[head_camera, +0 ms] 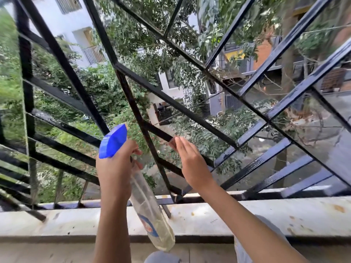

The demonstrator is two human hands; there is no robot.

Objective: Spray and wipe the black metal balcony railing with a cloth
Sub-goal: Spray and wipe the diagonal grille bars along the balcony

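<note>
Left hand [114, 168] grips spray bottle [150, 205]; right hand [191, 164], fingers straight, beside railing [171, 101].

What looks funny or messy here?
The pale ledge under the railing has brown, rusty-looking spots. Also, no cloth shows: the right hand reaches toward a bar bare, while the left hand grips the spray bottle.

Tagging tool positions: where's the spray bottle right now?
Head view, lower centre-left: the spray bottle is held in the left hand, blue trigger head up near the railing, clear body slanting down over the ledge, left of the right hand.
</note>
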